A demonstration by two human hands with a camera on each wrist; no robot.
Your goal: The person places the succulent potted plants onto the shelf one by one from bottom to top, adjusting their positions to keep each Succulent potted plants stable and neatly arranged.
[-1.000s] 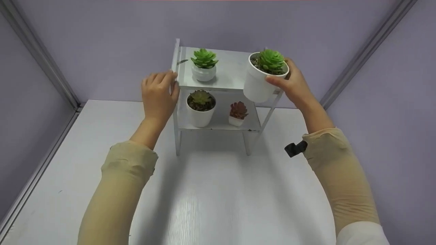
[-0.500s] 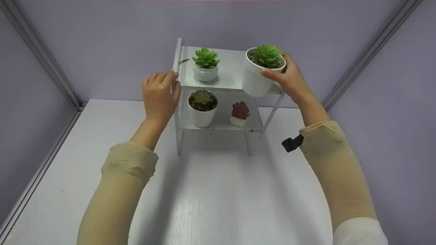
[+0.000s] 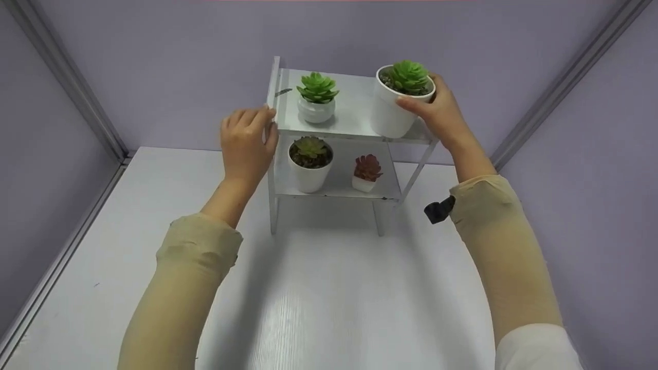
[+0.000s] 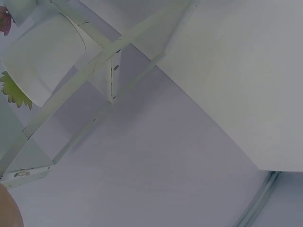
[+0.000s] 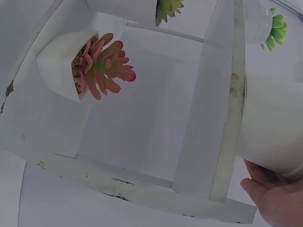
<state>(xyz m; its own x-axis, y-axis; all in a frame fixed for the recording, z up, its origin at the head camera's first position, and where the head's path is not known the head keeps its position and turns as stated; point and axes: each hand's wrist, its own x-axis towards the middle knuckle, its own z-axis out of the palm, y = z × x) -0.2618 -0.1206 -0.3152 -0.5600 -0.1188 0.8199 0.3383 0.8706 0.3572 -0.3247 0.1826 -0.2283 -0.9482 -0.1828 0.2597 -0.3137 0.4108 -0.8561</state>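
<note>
My right hand (image 3: 447, 115) grips a white pot (image 3: 388, 114) with a bright green succulent, thumb on its near side. The pot's base is over the right front of the top board of a white two-tier plant stand (image 3: 352, 100). In the right wrist view the pot (image 5: 272, 123) looks against that board; full contact cannot be judged. At the stand's upper left, my left hand (image 3: 248, 146) pinches the side rail. A small round pot with a green succulent (image 3: 316, 105) stands left on the top board. In the left wrist view, only a sliver of the left hand (image 4: 8, 208) shows.
On the lower board stand a white pot with a dark green succulent (image 3: 310, 174) and a small white pot with a red succulent (image 3: 366, 172). The stand is on a white table (image 3: 329, 288), close to a lilac back wall (image 3: 180, 61).
My right hand has moved the white pot up and back, further over the top board. The left hand stays on the rail. The whole scene shifts slightly right in the head view.
</note>
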